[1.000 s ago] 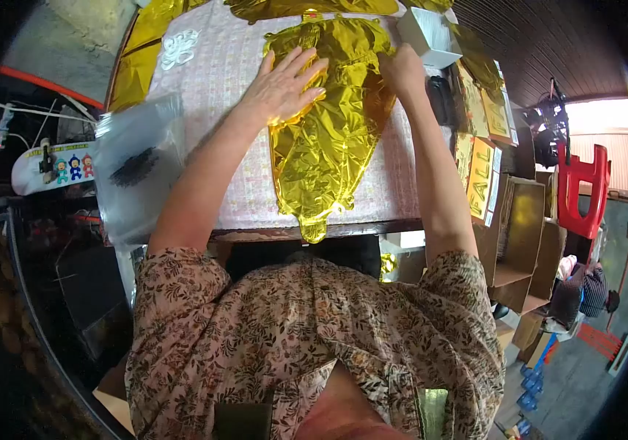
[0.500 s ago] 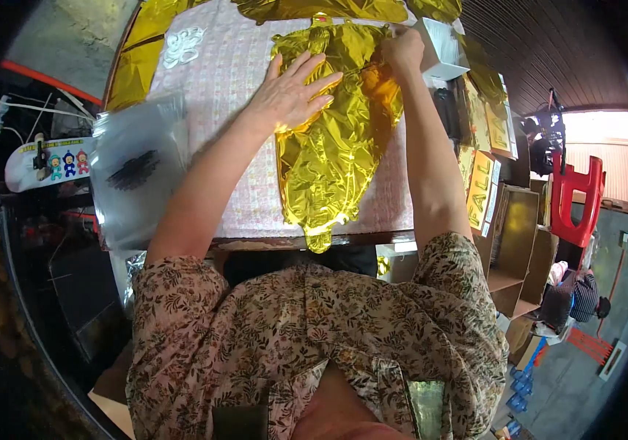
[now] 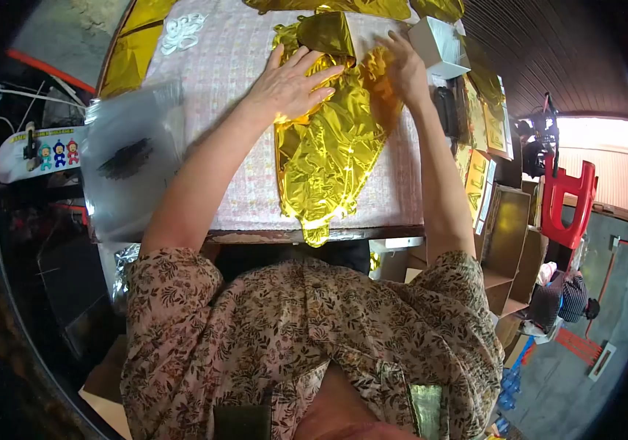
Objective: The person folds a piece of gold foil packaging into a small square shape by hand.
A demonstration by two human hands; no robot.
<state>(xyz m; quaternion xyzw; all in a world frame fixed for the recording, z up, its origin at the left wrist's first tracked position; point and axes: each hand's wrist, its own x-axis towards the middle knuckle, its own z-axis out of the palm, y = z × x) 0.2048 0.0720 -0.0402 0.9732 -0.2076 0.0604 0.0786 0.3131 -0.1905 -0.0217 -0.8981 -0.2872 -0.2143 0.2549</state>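
A flat, wrinkled gold foil balloon [image 3: 328, 169] lies lengthwise on the cloth-covered table, its narrow tab hanging over the front edge. My left hand [image 3: 284, 89] rests on its upper left part with the fingers spread, pressing it down. Near the top, a darker flap of the foil [image 3: 326, 35] is folded inward over the rest. My right hand [image 3: 405, 67] hovers by the upper right side, fingers apart and holding nothing that I can see. Orange-tinted foil [image 3: 378, 70] shows just left of it.
A white box [image 3: 437, 48] stands right of my right hand. More gold foil [image 3: 336, 6] lies at the far edge. White cord [image 3: 183, 34] is coiled far left, above clear plastic bags [image 3: 130, 158]. Cardboard boxes [image 3: 503, 227] and a red stool [image 3: 570, 205] are at right.
The upper right part of the gold foil balloon has been folded inward to the left. My right hand has let go of its edge and opened. My left hand has stayed in place.
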